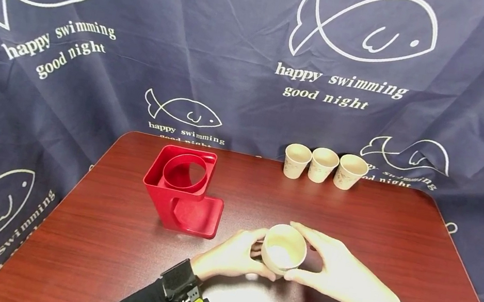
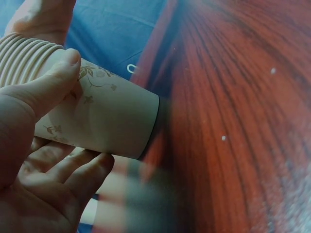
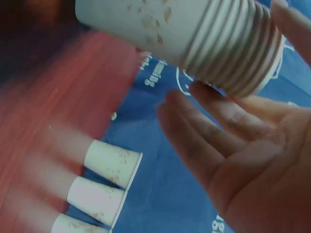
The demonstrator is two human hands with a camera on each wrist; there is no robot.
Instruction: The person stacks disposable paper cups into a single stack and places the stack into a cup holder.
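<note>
A stack of nested paper cups (image 1: 285, 249), pale with a brown floral print, stands upright between the two hands near the front of the table. My left hand (image 1: 233, 255) grips the stack from the left, its thumb across the printed side and its fingers beneath in the left wrist view. From the right, my right hand (image 1: 341, 273) reaches round the top rim with thumb and forefinger spread. Several stacked rims (image 3: 228, 46) show in the right wrist view, with the right fingers (image 3: 194, 138) fairly straight just beside them.
A red plastic holder (image 1: 174, 209) with a round ring on top and a flat base stands to the left. Three single paper cups (image 1: 323, 166) line the back right edge of the brown table (image 1: 84, 232). A dark blue printed curtain (image 1: 249, 42) hangs behind.
</note>
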